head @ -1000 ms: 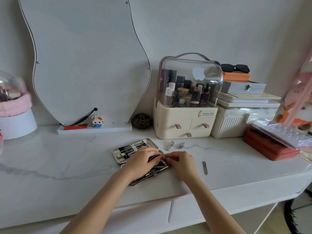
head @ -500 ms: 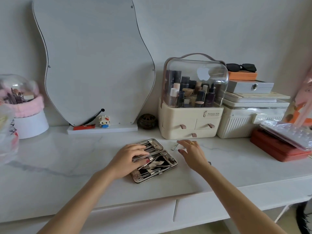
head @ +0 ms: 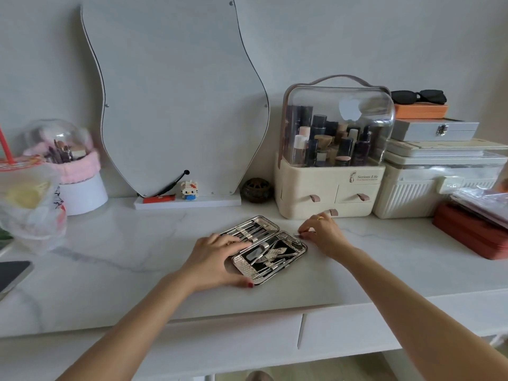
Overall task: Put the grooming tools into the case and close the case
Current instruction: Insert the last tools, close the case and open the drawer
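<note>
The case [head: 264,248] lies open flat on the marble surface [head: 137,259], a little back from the front edge, tools strapped in both halves. Her left hand [head: 217,259] rests spread over its near-left corner, fingers straight. The right hand [head: 324,233] is just beside the case's far-right corner, fingertips pinching a small metal tool [head: 301,234]. Bare surface stretches right toward the red box [head: 472,232].

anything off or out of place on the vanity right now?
Nothing spilled or damaged. The grooming case lies open and skewed to the counter edge, left hand resting flat on it. The right hand pinches a small metal tool that is outside the case, beside its right corner.
</note>
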